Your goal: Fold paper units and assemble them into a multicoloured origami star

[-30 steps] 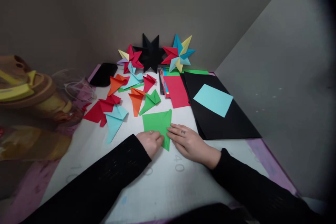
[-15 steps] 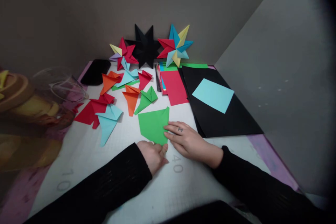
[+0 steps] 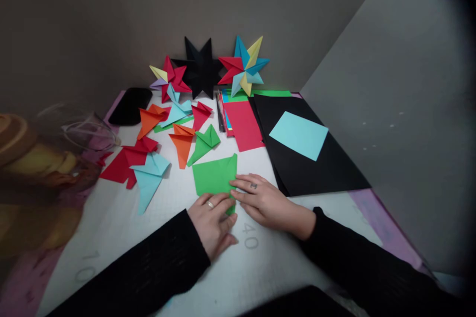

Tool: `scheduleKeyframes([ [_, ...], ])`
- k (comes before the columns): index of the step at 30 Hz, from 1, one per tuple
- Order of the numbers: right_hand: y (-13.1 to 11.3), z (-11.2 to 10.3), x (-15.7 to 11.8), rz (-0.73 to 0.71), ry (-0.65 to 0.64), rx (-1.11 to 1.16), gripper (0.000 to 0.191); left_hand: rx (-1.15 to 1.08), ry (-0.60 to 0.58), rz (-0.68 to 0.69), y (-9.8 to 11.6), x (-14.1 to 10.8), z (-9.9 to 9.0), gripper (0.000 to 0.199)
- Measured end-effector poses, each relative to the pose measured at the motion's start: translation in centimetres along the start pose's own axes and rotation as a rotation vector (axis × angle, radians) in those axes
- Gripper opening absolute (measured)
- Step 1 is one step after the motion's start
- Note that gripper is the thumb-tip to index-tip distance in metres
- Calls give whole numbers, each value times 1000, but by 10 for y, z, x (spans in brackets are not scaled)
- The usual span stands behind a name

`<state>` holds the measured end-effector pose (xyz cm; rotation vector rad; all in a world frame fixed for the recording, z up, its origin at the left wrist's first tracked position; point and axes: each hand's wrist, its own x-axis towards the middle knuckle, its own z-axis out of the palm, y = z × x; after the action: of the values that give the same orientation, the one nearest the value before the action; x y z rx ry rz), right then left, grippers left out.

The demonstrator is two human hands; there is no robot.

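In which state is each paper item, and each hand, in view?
Green sheet: partly folded
Left hand: on the green sheet's near part
Right hand: fingers on its right edge
Loose coloured pieces: folded
Three stars: assembled, upright
Pale blue sheet: flat
Red sheet: flat
Black sheets: flat, stacked

On my feed, 1 green paper (image 3: 212,177) lies on the white mat (image 3: 223,282), broad side showing. Its far edge slants slightly, a small folded tip juts out at the far right corner, and I can't fully see its near end.
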<state>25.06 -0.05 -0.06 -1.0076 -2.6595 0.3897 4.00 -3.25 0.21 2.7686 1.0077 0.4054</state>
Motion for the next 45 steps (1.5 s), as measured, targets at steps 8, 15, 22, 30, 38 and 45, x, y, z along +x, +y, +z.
scheduleKeyframes([
  [8,-1,-3,-3,-65,140,135,32,-40,-109,-4,-8,-4,6,59],
  [15,-1,-8,-5,-165,99,166,26,-11,-268,-24,-6,-2,-4,63],
  [22,-2,-5,-4,-158,68,83,20,12,-315,-50,-6,0,-6,68],
  [30,1,4,5,165,181,-81,24,7,-324,-63,-3,1,-8,67],
  [38,2,11,25,434,185,-232,37,23,-328,-70,-2,1,-9,69],
  [45,7,17,44,545,249,-261,43,28,-306,-69,-1,0,-9,67],
])
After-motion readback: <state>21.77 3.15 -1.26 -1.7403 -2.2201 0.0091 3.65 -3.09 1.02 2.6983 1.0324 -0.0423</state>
